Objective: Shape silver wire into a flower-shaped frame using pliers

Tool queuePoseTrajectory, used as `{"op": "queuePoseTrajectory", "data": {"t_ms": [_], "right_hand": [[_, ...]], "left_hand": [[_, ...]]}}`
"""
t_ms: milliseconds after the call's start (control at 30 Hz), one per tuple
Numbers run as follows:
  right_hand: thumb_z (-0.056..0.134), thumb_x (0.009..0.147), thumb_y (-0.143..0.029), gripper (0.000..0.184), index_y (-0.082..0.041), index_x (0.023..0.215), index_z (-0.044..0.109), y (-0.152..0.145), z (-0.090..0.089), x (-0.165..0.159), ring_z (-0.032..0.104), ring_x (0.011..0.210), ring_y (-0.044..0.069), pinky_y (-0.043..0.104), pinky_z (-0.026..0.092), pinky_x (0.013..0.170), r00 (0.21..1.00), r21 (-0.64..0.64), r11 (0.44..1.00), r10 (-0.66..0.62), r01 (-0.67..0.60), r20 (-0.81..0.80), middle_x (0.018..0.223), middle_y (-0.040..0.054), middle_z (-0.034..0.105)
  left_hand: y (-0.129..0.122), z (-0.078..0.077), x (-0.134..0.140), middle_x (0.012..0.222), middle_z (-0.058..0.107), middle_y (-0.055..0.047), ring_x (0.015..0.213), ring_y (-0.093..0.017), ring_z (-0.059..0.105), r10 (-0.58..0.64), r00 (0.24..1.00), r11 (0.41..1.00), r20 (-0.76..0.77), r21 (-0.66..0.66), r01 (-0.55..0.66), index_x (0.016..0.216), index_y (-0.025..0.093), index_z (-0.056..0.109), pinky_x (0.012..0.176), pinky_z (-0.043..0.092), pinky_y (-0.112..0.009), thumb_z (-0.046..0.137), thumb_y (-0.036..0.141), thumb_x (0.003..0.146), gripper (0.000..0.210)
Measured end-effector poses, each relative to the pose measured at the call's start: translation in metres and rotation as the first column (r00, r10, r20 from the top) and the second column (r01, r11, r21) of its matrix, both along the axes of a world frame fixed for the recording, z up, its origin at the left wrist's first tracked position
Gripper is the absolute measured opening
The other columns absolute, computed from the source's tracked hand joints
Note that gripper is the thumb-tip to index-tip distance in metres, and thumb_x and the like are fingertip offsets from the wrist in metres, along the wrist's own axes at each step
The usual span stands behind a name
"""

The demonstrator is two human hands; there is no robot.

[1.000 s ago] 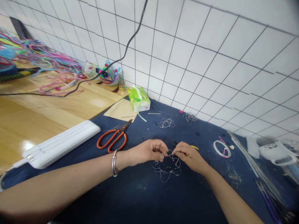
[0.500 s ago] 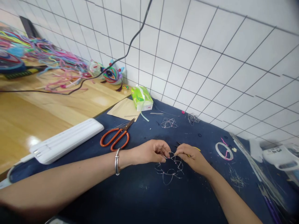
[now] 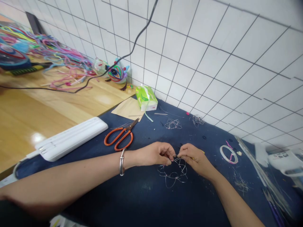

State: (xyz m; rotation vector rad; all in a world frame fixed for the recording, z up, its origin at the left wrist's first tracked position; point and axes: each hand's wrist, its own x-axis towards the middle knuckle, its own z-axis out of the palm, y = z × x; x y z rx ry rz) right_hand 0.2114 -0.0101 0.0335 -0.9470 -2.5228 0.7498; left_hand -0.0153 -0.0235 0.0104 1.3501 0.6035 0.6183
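Over the dark blue mat [image 3: 142, 201], the left hand [image 3: 157, 154] pinches a looped wire ring [image 3: 176, 178] by its upper left edge, thumb against curled fingers. The right hand [image 3: 195, 160] has its thumb and forefinger closed narrowly on the wire at the top of the same ring, just beside the left fingertips. The loops, dotted with small pink beads, hang between and below both hands; the fingers hide exactly where the wire is gripped.

Behind the right hand a yellow-handled tool [image 3: 201, 151] peeks out, mostly covered, and I can't tell whether the hand touches it. Orange-handled scissors [image 3: 127, 130] lie slightly open just beyond the left wrist with its silver bracelet [image 3: 121, 162]. A long white block [image 3: 73, 138] with a cable sits past that forearm.

Farther back are a green tissue pack [image 3: 146, 97] near a sheet of brown paper [image 3: 126, 108], another looped wire piece [image 3: 173, 124] and a wire tangle [image 3: 198, 120] near the tiled wall. To the right lie a white coil [image 3: 222, 154], scattered wire clippings [image 3: 241, 185] and purple-handled pliers [image 3: 276, 212]. A black cord [image 3: 137, 38] hangs across the view, passing in front of the wall and over the wooden tabletop [image 3: 71, 110].
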Motion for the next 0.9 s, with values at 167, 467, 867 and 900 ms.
{"op": "queuePoseTrajectory", "data": {"t_ms": [167,467,867,900], "right_hand": [[0.042,0.089,-0.024,0.020,-0.026,0.091,0.062,-0.0006,0.0029,-0.0032,0.052,0.087,0.014,0.028,0.042,0.079,1.000,0.005,1.000,0.008,-0.008,0.000,0.095,0.0036,0.053],[0.042,0.089,-0.028,0.020,-0.026,0.090,0.063,0.0000,0.0015,-0.0030,0.050,0.092,0.016,0.030,0.042,0.081,1.000,0.010,1.000,0.021,-0.021,0.002,0.098,0.0047,0.051],[0.043,0.089,-0.028,0.022,-0.028,0.089,0.065,-0.0007,-0.0018,-0.0054,0.048,0.093,0.017,0.033,0.042,0.082,0.999,0.051,0.998,0.033,-0.033,0.000,0.101,0.0049,0.052],[0.044,0.089,-0.028,0.021,-0.028,0.089,0.065,-0.0007,-0.0021,-0.0058,0.048,0.094,0.017,0.033,0.041,0.082,0.999,0.052,0.998,0.037,-0.037,-0.001,0.101,0.0047,0.052]], "left_hand": [[-0.0007,0.0005,0.0007,0.080,0.058,0.000,0.065,-0.009,0.054,0.009,0.999,1.000,-0.043,-0.012,-0.009,0.091,0.017,0.058,0.061,0.043,-0.024,0.058,0.026,0.077,0.017],[-0.0045,0.0061,0.0030,0.078,0.060,-0.002,0.062,-0.009,0.050,0.005,1.000,0.999,-0.008,-0.051,-0.006,0.087,0.015,0.057,0.058,0.041,-0.022,0.056,0.021,0.077,0.012],[-0.0057,0.0049,0.0057,0.073,0.061,-0.001,0.057,-0.008,0.052,-0.002,0.997,0.996,-0.081,-0.084,-0.005,0.083,0.014,0.063,0.058,0.043,-0.023,0.059,0.031,0.076,0.019],[-0.0058,0.0046,0.0060,0.072,0.061,-0.001,0.056,-0.008,0.052,0.000,0.996,0.996,-0.094,-0.089,-0.008,0.083,0.014,0.063,0.058,0.043,-0.023,0.060,0.031,0.075,0.019]]}}
